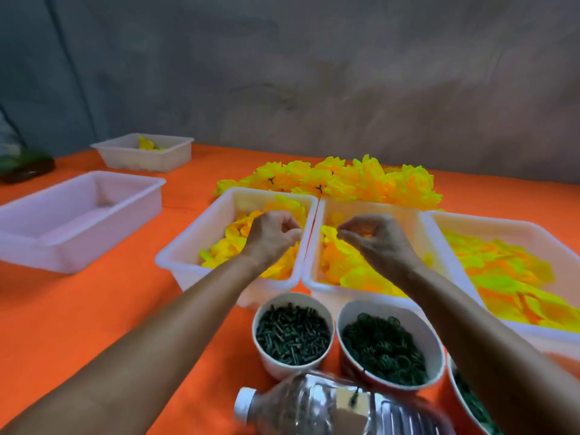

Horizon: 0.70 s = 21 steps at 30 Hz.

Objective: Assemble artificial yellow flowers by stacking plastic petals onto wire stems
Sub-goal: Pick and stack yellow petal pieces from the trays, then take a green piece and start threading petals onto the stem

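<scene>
Three white trays of yellow petals stand side by side on the orange table: a left tray [175, 255], a middle tray [314, 277] and a right tray [439, 221]. My left hand [273, 233] hovers over the left tray's petals [226, 246] with its fingers curled; whether it holds anything is hidden. Above the middle tray's petals [345, 265], my right hand [373, 237] curls its fingers round a bit of yellow petal. A pile of finished yellow flowers [345, 180] lies behind the trays. A cup of dark green stem pieces [293, 334] stands nearer to me.
A cup of dark green rings [383, 346] and a third cup [470, 400] stand at the near right. A clear plastic bottle [314, 406] lies closest to me. An empty white tray [78, 215] and a far tray [141, 152] with a few petals stand to the left.
</scene>
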Tool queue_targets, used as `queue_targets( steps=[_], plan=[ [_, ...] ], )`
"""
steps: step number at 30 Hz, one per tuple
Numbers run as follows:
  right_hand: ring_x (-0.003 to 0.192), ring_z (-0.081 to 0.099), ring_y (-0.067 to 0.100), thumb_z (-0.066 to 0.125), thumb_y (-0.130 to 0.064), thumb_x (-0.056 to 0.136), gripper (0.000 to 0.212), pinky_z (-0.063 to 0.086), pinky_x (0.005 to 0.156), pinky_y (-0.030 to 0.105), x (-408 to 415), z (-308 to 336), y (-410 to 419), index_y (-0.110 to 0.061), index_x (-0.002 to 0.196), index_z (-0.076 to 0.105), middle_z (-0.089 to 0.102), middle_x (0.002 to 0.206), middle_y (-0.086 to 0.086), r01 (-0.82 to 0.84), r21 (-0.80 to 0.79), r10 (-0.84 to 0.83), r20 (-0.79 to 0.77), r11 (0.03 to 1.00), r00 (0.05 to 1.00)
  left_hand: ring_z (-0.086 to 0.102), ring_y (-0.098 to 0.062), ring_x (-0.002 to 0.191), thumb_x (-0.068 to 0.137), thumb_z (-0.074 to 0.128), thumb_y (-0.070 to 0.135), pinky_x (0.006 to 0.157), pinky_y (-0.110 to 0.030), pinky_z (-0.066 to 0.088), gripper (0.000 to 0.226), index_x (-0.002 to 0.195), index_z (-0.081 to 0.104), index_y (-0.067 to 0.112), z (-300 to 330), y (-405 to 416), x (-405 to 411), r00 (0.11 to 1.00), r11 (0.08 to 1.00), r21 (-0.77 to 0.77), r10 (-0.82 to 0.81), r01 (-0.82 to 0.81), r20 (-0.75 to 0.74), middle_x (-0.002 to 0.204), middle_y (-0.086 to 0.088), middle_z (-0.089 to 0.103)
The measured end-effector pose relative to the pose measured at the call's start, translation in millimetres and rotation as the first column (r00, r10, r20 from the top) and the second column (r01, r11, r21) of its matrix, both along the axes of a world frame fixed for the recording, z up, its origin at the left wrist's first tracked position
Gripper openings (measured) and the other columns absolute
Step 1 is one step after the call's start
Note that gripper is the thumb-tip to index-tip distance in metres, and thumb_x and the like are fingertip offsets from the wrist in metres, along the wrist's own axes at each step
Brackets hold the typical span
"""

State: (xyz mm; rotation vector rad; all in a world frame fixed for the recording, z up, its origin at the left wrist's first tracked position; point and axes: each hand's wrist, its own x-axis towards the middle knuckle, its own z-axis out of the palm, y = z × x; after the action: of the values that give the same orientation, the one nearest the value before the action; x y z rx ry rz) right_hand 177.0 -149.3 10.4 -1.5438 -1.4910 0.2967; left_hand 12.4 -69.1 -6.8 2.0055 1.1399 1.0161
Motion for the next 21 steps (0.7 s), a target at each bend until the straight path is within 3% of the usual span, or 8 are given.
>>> queue_targets(
  steps=[4, 8, 11, 14, 18, 21],
  plan=[
    [0.059, 0.056, -0.005, 0.071, -0.004, 0.080, 0.006, 0.042, 0.058, 0.010, -25.6, -2.4, -0.6, -0.005, 0.085, 0.074, 0.070, 0.078, 0.005, -0.114, -0.044, 0.110, -0.076, 0.993, 0.991, 0.061, -0.013, 0.060, 0.080, 0.068, 0.004, 0.059, -0.025, 0.046, 0.010, 0.072, 0.064, 0.010, -9.6, -7.0, -31.9, 0.997, 1.000, 0.011, -0.007, 0.008, -0.079, 0.066, -0.007, 0.066],
    [0.063, 0.059, 0.003, 0.072, 0.003, 0.077, 0.008, 0.044, 0.060, 0.018, -44.8, -7.3, -18.6, -0.003, 0.082, 0.073, 0.070, 0.075, 0.014, -0.232, -0.160, 0.221, -0.081, 0.960, 0.972, 0.059, -0.016, 0.072, 0.081, 0.068, 0.005, 0.074, -0.031, 0.047, 0.003, 0.079, 0.069, 0.002, -18.4, -28.3, -47.0, 0.988, 0.994, 0.087, -0.049, 0.062, -0.145, 0.078, -0.010, 0.069],
    [0.057, 0.057, 0.000, 0.071, 0.004, 0.076, 0.012, 0.045, 0.059, 0.017, -56.2, -12.1, -31.7, -0.006, 0.081, 0.075, 0.068, 0.068, 0.006, -0.275, -0.269, 0.309, 0.093, 0.923, 0.946, 0.060, -0.020, 0.076, 0.081, 0.068, 0.004, 0.076, -0.034, 0.047, 0.004, 0.079, 0.070, 0.002, -23.0, -46.7, -50.4, 0.992, 0.989, 0.135, -0.052, 0.067, -0.116, 0.080, -0.012, 0.070],
    [0.056, 0.053, -0.003, 0.069, 0.000, 0.075, 0.013, 0.037, 0.054, 0.007, -69.6, -17.5, -40.9, -0.008, 0.083, 0.076, 0.069, 0.071, 0.004, -0.274, -0.365, 0.403, 0.346, 0.890, 0.847, 0.062, -0.027, 0.084, 0.079, 0.069, 0.005, 0.077, -0.037, 0.046, 0.002, 0.080, 0.070, 0.003, -27.1, -61.8, -51.5, 0.993, 0.975, 0.217, -0.024, 0.049, -0.118, 0.085, -0.012, 0.069],
    [0.073, 0.052, 0.017, 0.066, -0.008, 0.078, 0.019, 0.030, 0.056, 0.018, -85.4, -25.2, -44.4, -0.011, 0.095, 0.073, 0.063, 0.079, 0.004, -0.227, -0.468, 0.488, 0.568, 0.854, 0.662, 0.057, -0.028, 0.093, 0.080, 0.070, 0.008, 0.081, -0.036, 0.041, 0.006, 0.083, 0.069, 0.003, -30.0, -77.3, -54.6, 0.991, 0.952, 0.307, 0.035, 0.006, -0.128, 0.091, -0.011, 0.067],
    [0.095, 0.061, 0.024, 0.064, -0.019, 0.084, 0.028, 0.042, 0.074, 0.027, -90.4, -29.3, -40.5, -0.016, 0.112, 0.069, 0.068, 0.105, 0.009, -0.168, -0.489, 0.471, 0.602, 0.856, 0.645, 0.057, -0.028, 0.090, 0.079, 0.070, 0.009, 0.078, -0.035, 0.041, 0.007, 0.083, 0.070, 0.003, -32.0, -83.7, -58.2, 0.992, 0.961, 0.277, 0.052, -0.018, -0.115, 0.089, -0.012, 0.066]
  ],
)
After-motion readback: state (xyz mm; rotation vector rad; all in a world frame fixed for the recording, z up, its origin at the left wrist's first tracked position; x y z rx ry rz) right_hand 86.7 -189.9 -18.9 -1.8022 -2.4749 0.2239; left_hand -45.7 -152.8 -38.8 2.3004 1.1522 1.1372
